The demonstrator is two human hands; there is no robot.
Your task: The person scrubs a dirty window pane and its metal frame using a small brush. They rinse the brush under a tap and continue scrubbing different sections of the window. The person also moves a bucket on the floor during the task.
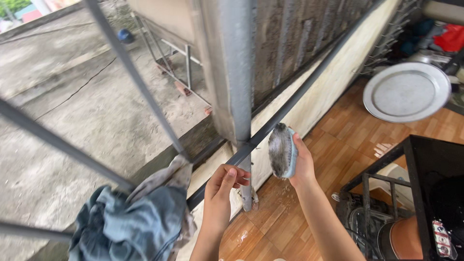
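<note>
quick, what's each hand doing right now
Left hand: closed around the metal rail.
Right hand: holding a scrub brush.

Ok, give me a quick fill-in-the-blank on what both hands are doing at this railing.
1. The right hand holds a scrub ____ with worn bristles.
2. The left hand grips the horizontal metal ____ of the railing.
3. A blue-grey ____ hangs over the railing bar left of the left hand.
4. The round metal tray lies above the tiled ____.

Missing: brush; bar; cloth; floor
</note>
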